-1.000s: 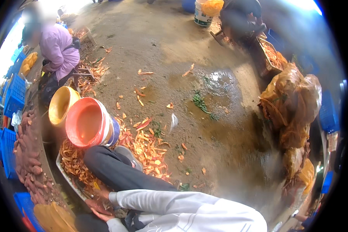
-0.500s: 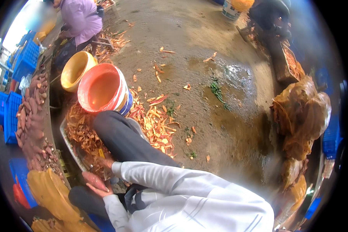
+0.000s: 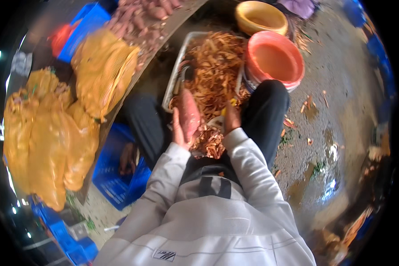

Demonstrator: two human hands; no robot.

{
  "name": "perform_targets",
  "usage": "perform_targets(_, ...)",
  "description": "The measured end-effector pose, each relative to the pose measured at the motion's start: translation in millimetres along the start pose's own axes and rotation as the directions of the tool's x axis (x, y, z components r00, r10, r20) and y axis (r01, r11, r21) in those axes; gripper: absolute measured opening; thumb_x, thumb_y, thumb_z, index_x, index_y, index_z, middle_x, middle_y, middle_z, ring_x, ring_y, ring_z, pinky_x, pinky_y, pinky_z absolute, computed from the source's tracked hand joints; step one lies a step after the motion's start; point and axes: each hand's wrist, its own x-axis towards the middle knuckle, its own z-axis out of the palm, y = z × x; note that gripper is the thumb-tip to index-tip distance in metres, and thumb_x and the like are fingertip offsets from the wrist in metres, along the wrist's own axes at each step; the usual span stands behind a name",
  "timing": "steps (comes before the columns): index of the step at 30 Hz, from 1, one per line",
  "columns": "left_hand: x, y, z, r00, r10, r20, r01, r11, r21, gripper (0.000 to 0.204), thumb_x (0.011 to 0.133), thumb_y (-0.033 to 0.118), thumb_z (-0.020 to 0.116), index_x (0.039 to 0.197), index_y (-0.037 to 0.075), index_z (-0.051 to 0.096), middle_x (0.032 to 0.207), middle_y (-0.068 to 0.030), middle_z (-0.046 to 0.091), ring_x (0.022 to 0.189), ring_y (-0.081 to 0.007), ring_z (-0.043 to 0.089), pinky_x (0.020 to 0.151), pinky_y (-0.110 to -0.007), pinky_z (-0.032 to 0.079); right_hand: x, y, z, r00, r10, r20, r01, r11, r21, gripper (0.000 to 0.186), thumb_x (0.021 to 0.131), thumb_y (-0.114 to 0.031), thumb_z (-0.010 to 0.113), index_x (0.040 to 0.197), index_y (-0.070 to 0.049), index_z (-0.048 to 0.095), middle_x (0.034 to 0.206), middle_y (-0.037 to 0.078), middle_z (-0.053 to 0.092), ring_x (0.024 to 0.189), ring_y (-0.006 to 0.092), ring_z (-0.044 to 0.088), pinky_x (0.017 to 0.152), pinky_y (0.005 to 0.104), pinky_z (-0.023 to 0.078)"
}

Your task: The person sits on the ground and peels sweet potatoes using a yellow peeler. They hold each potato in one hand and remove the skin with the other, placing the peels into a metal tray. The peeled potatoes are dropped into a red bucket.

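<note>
My left hand [image 3: 178, 129] grips a long pink sweet potato [image 3: 190, 111], held upright over orange peelings [image 3: 213, 66] in a shallow pale tray [image 3: 178, 55]. My right hand [image 3: 232, 119], a little to the right of it, is closed on a yellow-handled tool [image 3: 230, 103], probably a peeler, whose head is hard to make out. Below both hands, between my knees, lie more reddish peelings [image 3: 208, 142].
Yellow mesh sacks [image 3: 42, 137] and sweet potatoes [image 3: 146, 15] lie on the left. A blue crate [image 3: 106, 177] stands beside my left leg. Red [image 3: 292, 62] and yellow [image 3: 266, 26] buckets sit right of the tray. A person in purple [image 3: 297, 6] is at the top.
My head has swung left and down onto the tray, so the scene has shifted. The sweet potato in my left hand has risen and now points up the tray.
</note>
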Motion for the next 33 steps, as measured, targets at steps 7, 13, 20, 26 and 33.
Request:
perform_targets(7, 3, -2, -12, 0.993, -0.082, 0.089, 0.097, 0.979, -0.178, 0.065, 0.089, 0.057, 0.063, 0.126, 0.004, 0.055, 0.106, -0.0145, 0.067, 0.089, -0.0339, 0.069, 0.071, -0.042, 0.062, -24, -53, 24, 0.981, 0.174, 0.089, -0.191, 0.948, 0.254, 0.044, 0.099, -0.051, 0.053, 0.105, -0.007, 0.054, 0.075, 0.007, 0.06, 0.053, 0.0207, 0.061, 0.043, 0.0279, 0.048)
perform_targets(13, 15, 7, 5, 0.978, -0.12, 0.17, 0.153, 0.968, -0.196, 0.074, 0.095, 0.059, 0.054, 0.149, 0.01, 0.039, 0.14, -0.0146, 0.052, 0.124, -0.028, 0.055, 0.107, -0.045, 0.046, -43, -64, 50, 0.955, -0.285, 0.088, 0.294, 0.948, -0.122, 0.034, 0.1, -0.039, 0.058, 0.095, -0.006, 0.062, 0.078, 0.002, 0.058, 0.066, 0.0109, 0.054, 0.06, 0.0271, 0.044)
perform_targets(20, 3, 14, 8, 0.99, -0.12, 0.075, 0.127, 0.987, -0.096, 0.075, 0.1, 0.06, 0.04, 0.154, 0.009, 0.028, 0.147, -0.0136, 0.045, 0.133, -0.0287, 0.049, 0.108, -0.042, 0.045, -46, -58, 77, 0.888, -0.43, 0.162, 0.458, 0.806, -0.375, 0.03, 0.099, -0.034, 0.059, 0.094, -0.005, 0.06, 0.077, -0.002, 0.055, 0.068, 0.0074, 0.05, 0.06, 0.0248, 0.041)
perform_targets(26, 5, 14, 8, 0.968, -0.118, 0.221, 0.148, 0.981, -0.122, 0.069, 0.103, 0.055, 0.035, 0.154, 0.009, 0.03, 0.15, -0.012, 0.042, 0.132, -0.0267, 0.05, 0.107, -0.04, 0.046, -25, -49, 82, 0.884, -0.42, 0.204, 0.466, 0.771, -0.434, 0.038, 0.095, -0.036, 0.062, 0.09, 0.002, 0.062, 0.073, 0.008, 0.063, 0.065, 0.0156, 0.058, 0.062, 0.0333, 0.047)
perform_targets(33, 15, 4, -10, 0.972, -0.086, 0.217, 0.129, 0.972, -0.196, 0.062, 0.104, 0.052, 0.039, 0.147, 0.008, 0.039, 0.133, -0.0094, 0.055, 0.117, -0.023, 0.058, 0.1, -0.039, 0.051, 24, -61, 98, 0.893, -0.399, 0.207, 0.445, 0.717, -0.537, 0.041, 0.097, -0.041, 0.059, 0.087, -0.001, 0.065, 0.072, 0.0, 0.058, 0.063, 0.0096, 0.05, 0.058, 0.0282, 0.042)
